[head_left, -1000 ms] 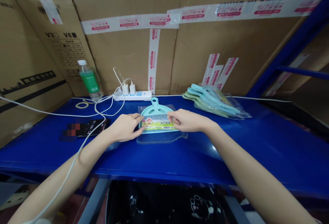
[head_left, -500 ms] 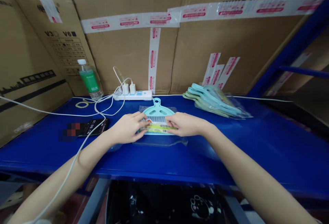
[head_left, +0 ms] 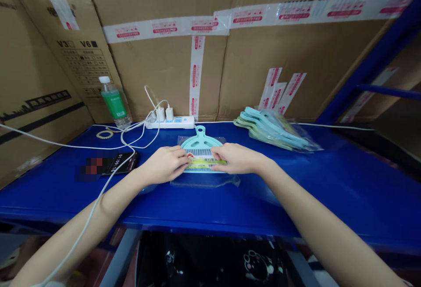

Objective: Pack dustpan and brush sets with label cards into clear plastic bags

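Observation:
A small light-blue dustpan set [head_left: 199, 142] in a clear plastic bag [head_left: 205, 180] lies flat on the blue table [head_left: 329, 186], handle pointing away from me. Across it runs a yellow-green label [head_left: 204, 163]. My left hand [head_left: 164, 165] rests on the left side of the packet, fingers curled with the tips pressing on the label. My right hand [head_left: 237, 159] lies on the right side, its fingers also bent down onto the label. Both hands hold the packet against the table.
A pile of bagged blue and green dustpans [head_left: 274, 129] lies at the back right. A white power strip [head_left: 171, 122] with chargers, a water bottle [head_left: 113, 102], a phone [head_left: 116, 163] and white cables [head_left: 98, 144] occupy the left. Cardboard boxes [head_left: 263, 50] wall the back.
Both hands have slid a little inward over the label, and the packet shifted slightly away from me. Little differs between half a second ago and now.

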